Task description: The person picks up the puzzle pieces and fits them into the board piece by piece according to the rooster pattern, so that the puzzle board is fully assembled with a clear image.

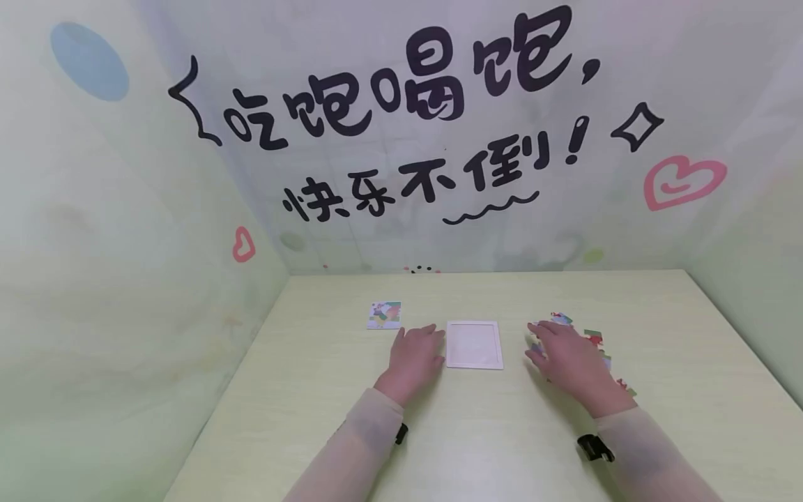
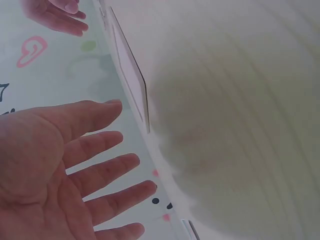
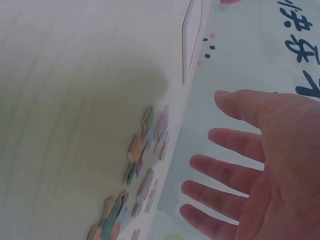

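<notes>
A square white tray [image 1: 474, 345] with a raised rim lies flat on the table between my hands. Just left of it is my left hand [image 1: 415, 359], fingers straight and spread in the left wrist view, holding nothing. My right hand [image 1: 574, 362] hovers over a loose group of colourful jigsaw pieces [image 1: 592, 337] and hides part of them. The right wrist view shows its fingers extended [image 3: 225, 172], apart from the puzzle pieces [image 3: 112, 220]. Beyond the left hand lies a small square picture card [image 1: 385, 315] with a colourful print.
The pale wood-look table [image 1: 477, 446] ends at a printed backdrop [image 1: 376, 244] with large black lettering. Side walls [image 1: 113, 314] stand to the left and right. A black strap piece [image 1: 594, 447] shows at the right wrist, and another [image 1: 401, 434] at the left.
</notes>
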`<state>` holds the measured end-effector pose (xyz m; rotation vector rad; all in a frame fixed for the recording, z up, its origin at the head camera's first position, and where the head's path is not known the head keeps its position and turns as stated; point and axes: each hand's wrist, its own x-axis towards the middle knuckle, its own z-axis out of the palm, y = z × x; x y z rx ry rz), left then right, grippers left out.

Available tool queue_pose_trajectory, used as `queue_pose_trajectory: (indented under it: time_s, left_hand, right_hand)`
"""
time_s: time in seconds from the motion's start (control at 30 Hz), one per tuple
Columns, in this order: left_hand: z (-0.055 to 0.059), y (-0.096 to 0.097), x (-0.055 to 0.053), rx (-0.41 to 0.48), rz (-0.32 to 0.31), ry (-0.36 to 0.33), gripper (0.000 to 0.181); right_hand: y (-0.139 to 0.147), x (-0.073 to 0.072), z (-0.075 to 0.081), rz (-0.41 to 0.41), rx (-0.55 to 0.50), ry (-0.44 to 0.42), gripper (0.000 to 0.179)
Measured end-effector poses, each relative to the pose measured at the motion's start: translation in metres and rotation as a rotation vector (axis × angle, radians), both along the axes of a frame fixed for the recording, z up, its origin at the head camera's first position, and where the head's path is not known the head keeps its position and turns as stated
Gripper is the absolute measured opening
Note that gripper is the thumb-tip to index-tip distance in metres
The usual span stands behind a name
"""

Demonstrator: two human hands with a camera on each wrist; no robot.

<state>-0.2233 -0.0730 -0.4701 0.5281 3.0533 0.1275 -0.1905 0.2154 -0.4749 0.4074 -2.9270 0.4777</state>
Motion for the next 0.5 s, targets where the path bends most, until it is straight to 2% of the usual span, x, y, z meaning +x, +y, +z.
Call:
queue_pose_trajectory:
  time_s: [0.13,0.33,0.5]
  left_hand:
    - [-0.005,-0.005,-0.008,0.003,-0.005,-0.011,0.045]
    - [-0.011,-0.013,-0.022,0.017,-0.069,-0.023,0.029]
    - [-0.008,-0.015,-0.030,0.048,-0.095,-0.043,0.032]
  right_hand:
    - [0.008,-0.005,0.000,-0.004,-0.035,-0.013,0.048]
    - [0.018,-0.015,-0.004,-0.017,-0.072,-0.099,0.046]
    - [0.022,-0.023,-0.007,-0.029,-0.108,-0.120,0.039]
